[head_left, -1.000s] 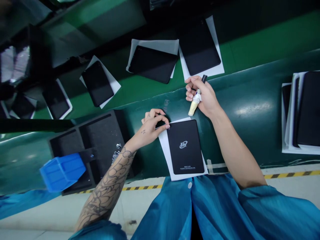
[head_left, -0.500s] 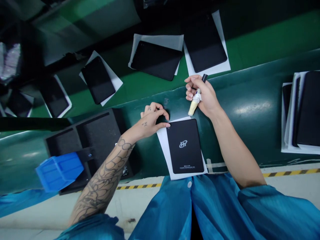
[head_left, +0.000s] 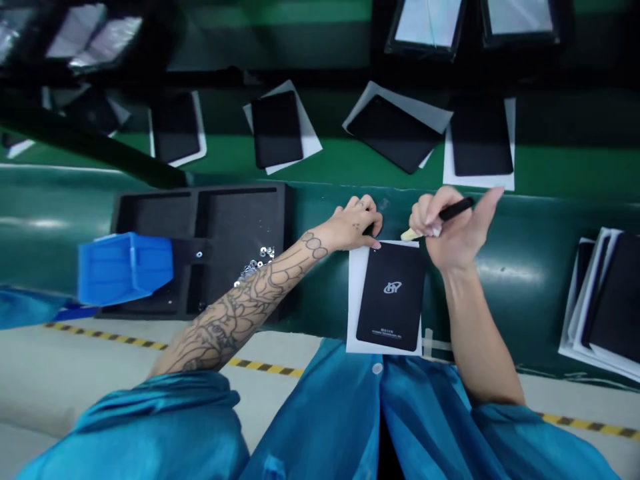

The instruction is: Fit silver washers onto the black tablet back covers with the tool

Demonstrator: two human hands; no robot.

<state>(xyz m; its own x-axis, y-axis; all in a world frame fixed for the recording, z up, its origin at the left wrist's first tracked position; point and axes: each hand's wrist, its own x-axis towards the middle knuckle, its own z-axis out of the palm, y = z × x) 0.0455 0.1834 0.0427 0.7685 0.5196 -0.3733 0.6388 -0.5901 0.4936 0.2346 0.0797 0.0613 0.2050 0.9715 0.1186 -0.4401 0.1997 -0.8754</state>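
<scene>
One tablet (head_left: 393,296) under two hands—perhaps five more tablets (head_left: 277,129) beyond.

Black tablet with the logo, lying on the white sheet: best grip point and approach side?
Take the black tablet by its two long edges near the lower half, coming from above. It lies flat, back up, on the white sheet, so only thin edges offer purchase. The top edge is crowded: the left hand touches that corner and the right hand, holding a pen-like tool, hovers there.

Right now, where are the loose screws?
In the head view, the screws lie left of centre in the black foam tray, beside the left forearm and right of the blue bin.
</scene>
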